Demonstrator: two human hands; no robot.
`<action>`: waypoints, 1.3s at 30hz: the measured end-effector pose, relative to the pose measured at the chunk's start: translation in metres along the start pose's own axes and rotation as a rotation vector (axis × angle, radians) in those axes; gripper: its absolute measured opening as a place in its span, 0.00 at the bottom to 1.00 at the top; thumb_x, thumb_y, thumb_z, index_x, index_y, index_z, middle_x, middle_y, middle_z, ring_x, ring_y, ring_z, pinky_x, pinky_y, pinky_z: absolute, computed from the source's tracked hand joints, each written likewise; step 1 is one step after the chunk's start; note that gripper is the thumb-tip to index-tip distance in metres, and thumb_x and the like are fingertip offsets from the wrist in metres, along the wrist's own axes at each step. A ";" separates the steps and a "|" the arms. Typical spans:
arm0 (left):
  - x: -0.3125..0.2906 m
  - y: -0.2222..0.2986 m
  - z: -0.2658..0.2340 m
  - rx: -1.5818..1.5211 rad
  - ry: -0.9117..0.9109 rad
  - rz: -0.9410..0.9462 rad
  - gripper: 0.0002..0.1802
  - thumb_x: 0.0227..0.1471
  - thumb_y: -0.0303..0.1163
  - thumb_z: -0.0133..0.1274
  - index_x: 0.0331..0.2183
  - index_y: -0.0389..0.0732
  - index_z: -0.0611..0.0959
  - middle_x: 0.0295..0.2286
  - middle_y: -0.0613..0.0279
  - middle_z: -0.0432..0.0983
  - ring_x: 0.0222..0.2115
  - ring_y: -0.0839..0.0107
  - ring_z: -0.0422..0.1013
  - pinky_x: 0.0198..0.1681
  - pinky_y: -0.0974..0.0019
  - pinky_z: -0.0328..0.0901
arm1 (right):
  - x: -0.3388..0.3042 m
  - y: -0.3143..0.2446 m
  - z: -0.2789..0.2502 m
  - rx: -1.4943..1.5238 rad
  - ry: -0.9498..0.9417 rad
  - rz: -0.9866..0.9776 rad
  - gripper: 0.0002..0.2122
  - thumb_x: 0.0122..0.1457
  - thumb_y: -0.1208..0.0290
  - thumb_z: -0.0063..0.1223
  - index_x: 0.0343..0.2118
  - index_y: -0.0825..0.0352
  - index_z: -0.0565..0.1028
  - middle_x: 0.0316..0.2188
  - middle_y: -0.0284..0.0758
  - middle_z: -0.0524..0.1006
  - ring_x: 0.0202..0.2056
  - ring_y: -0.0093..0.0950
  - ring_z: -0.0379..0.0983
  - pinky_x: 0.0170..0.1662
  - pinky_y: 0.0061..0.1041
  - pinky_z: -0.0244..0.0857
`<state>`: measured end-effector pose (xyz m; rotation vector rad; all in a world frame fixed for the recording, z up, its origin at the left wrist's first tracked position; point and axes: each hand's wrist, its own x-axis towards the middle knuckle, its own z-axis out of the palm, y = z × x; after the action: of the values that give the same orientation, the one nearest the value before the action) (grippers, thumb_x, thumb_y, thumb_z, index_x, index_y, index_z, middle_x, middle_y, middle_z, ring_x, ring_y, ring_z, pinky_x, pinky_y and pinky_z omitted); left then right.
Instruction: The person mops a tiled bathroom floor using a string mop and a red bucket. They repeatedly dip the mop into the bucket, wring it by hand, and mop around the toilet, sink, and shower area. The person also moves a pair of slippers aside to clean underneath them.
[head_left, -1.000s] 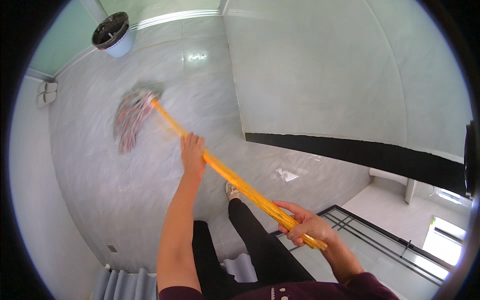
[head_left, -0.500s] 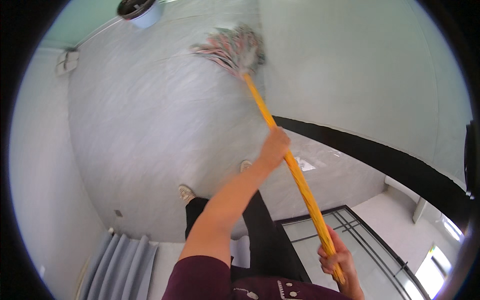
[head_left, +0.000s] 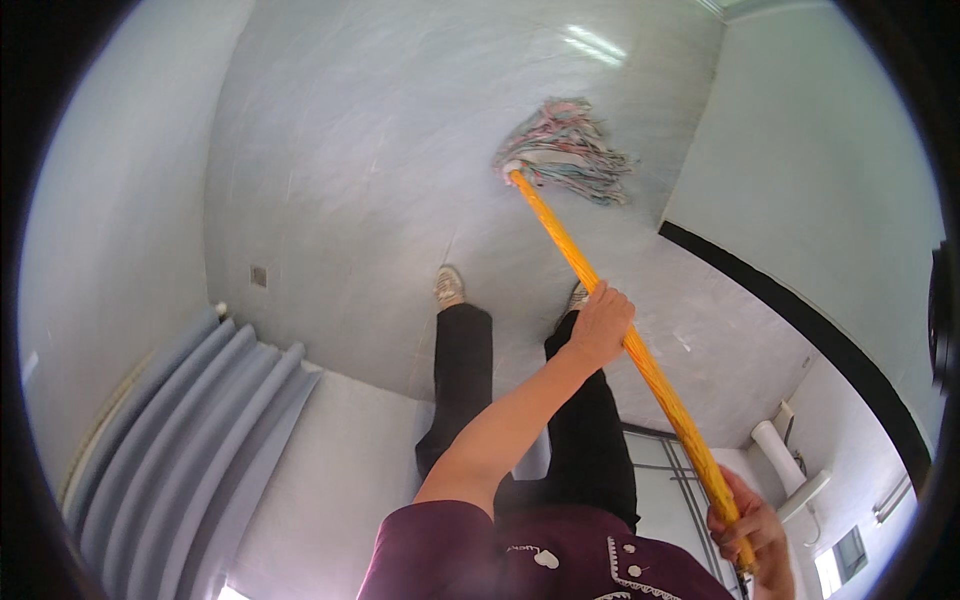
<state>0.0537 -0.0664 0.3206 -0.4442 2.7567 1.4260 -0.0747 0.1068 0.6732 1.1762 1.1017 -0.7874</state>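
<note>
A mop with a yellow handle point(head_left: 672, 400) slants across the view, from the lower right up to its head. The string mop head point(head_left: 568, 150), in grey, pink and greenish strands, lies fanned out on the grey floor ahead of my feet. My left hand point(head_left: 604, 324) wraps round the handle about halfway along, with the left arm reaching across my body. Lower down, my right hand point(head_left: 750, 525) grips the handle close to its top end. Its fingers curl round the shaft.
My shoes point(head_left: 450, 286) stand on the grey floor point(head_left: 330, 190). A pale partition with a black lower edge point(head_left: 790, 300) rises on the right. Blue-grey curtains point(head_left: 190, 440) hang at the lower left, near a small floor drain point(head_left: 258, 275). A white cylinder point(head_left: 778, 455) is mounted at lower right.
The mop head has swung from beside the partition onto open floor, its strands now trailing right. Both hands keep their hold. My view has shifted; the bucket at the upper left is out of sight.
</note>
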 end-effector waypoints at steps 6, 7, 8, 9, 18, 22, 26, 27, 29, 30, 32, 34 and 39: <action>-0.130 -0.101 -0.057 0.033 0.364 -0.325 0.12 0.43 0.35 0.62 0.25 0.39 0.76 0.28 0.54 0.71 0.37 0.51 0.68 0.55 0.49 0.58 | 0.072 -0.021 0.130 -0.731 -0.048 0.102 0.56 0.25 0.97 0.53 0.66 0.54 0.55 0.26 0.38 0.70 0.19 0.26 0.70 0.18 0.20 0.66; -0.157 -0.121 -0.065 0.103 0.368 -0.397 0.13 0.44 0.36 0.62 0.25 0.40 0.76 0.27 0.54 0.71 0.36 0.51 0.69 0.53 0.49 0.59 | 0.088 -0.025 0.169 -0.869 -0.049 0.165 0.55 0.27 0.96 0.53 0.66 0.53 0.54 0.27 0.38 0.70 0.19 0.25 0.69 0.18 0.20 0.66; -0.185 -0.142 -0.068 0.156 0.402 -0.468 0.13 0.44 0.36 0.62 0.25 0.40 0.76 0.27 0.54 0.71 0.36 0.51 0.69 0.53 0.50 0.59 | 0.101 -0.025 0.209 -1.010 -0.044 0.225 0.54 0.30 0.96 0.53 0.67 0.52 0.52 0.27 0.37 0.69 0.18 0.24 0.69 0.18 0.19 0.66; -0.210 -0.162 -0.071 0.197 0.433 -0.518 0.13 0.44 0.36 0.62 0.25 0.40 0.76 0.26 0.55 0.72 0.35 0.51 0.69 0.53 0.51 0.60 | 0.116 -0.018 0.231 -1.023 -0.139 0.231 0.53 0.33 0.94 0.53 0.67 0.51 0.51 0.27 0.36 0.69 0.18 0.23 0.69 0.18 0.18 0.65; -0.432 -0.282 -0.117 0.189 0.365 -0.665 0.12 0.39 0.33 0.65 0.24 0.42 0.77 0.28 0.53 0.74 0.32 0.49 0.70 0.39 0.50 0.64 | 0.239 0.095 0.336 -1.177 -0.574 0.097 0.38 0.44 0.83 0.53 0.62 0.65 0.55 0.17 0.35 0.70 0.16 0.25 0.69 0.18 0.26 0.63; -0.359 -0.241 -0.131 0.146 0.244 -0.723 0.11 0.40 0.34 0.64 0.24 0.43 0.77 0.26 0.57 0.73 0.33 0.52 0.70 0.38 0.51 0.65 | 0.203 0.066 0.289 -1.005 -0.560 0.071 0.41 0.44 0.81 0.53 0.65 0.61 0.51 0.19 0.34 0.69 0.15 0.24 0.67 0.17 0.24 0.60; -0.249 -0.189 -0.106 0.331 0.185 -0.430 0.11 0.41 0.35 0.63 0.29 0.46 0.78 0.29 0.62 0.73 0.37 0.57 0.70 0.38 0.53 0.65 | 0.144 0.014 0.183 -0.769 -0.557 -0.012 0.41 0.42 0.83 0.54 0.64 0.60 0.55 0.21 0.33 0.69 0.14 0.21 0.66 0.15 0.22 0.60; -0.213 -0.166 -0.100 0.319 0.158 -0.403 0.12 0.42 0.36 0.62 0.31 0.47 0.79 0.31 0.63 0.74 0.39 0.58 0.70 0.38 0.53 0.65 | 0.132 0.010 0.151 -0.700 -0.520 -0.053 0.41 0.42 0.84 0.53 0.65 0.59 0.55 0.23 0.33 0.69 0.14 0.20 0.66 0.15 0.20 0.60; -0.157 -0.137 -0.087 0.251 0.052 -0.340 0.13 0.43 0.38 0.61 0.33 0.48 0.79 0.34 0.65 0.73 0.43 0.60 0.68 0.40 0.52 0.63 | 0.108 0.004 0.095 -0.568 -0.461 -0.122 0.42 0.41 0.86 0.51 0.65 0.58 0.55 0.26 0.33 0.69 0.14 0.19 0.66 0.15 0.18 0.60; -0.134 -0.126 -0.075 0.293 0.030 -0.281 0.13 0.42 0.37 0.62 0.33 0.48 0.79 0.34 0.64 0.73 0.44 0.60 0.68 0.40 0.52 0.63 | 0.094 0.006 0.072 -0.498 -0.444 -0.142 0.43 0.41 0.86 0.50 0.65 0.57 0.55 0.28 0.33 0.70 0.14 0.18 0.66 0.15 0.17 0.60; -0.088 -0.090 -0.046 0.360 -0.040 -0.159 0.15 0.39 0.35 0.63 0.34 0.48 0.79 0.35 0.63 0.73 0.45 0.59 0.67 0.41 0.53 0.62 | 0.076 0.018 0.018 -0.357 -0.403 -0.192 0.43 0.41 0.88 0.49 0.66 0.57 0.55 0.30 0.34 0.70 0.15 0.18 0.66 0.16 0.16 0.60; -0.042 -0.042 -0.016 0.331 -0.141 0.011 0.18 0.36 0.32 0.64 0.34 0.47 0.79 0.36 0.63 0.73 0.44 0.59 0.67 0.41 0.53 0.61 | 0.062 0.043 -0.036 -0.189 -0.345 -0.239 0.44 0.40 0.90 0.48 0.66 0.57 0.55 0.31 0.35 0.70 0.15 0.18 0.66 0.16 0.16 0.61; 0.016 0.033 0.070 0.302 -0.425 0.333 0.18 0.33 0.28 0.62 0.32 0.45 0.76 0.35 0.61 0.73 0.45 0.60 0.66 0.41 0.53 0.61 | 0.053 0.125 -0.099 0.465 -0.306 -0.311 0.46 0.36 0.93 0.44 0.66 0.57 0.55 0.30 0.41 0.69 0.15 0.22 0.66 0.15 0.18 0.60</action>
<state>0.0214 0.0042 0.3041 0.3042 2.6901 0.9646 0.0322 0.2363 0.6605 1.2221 0.8774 -1.4732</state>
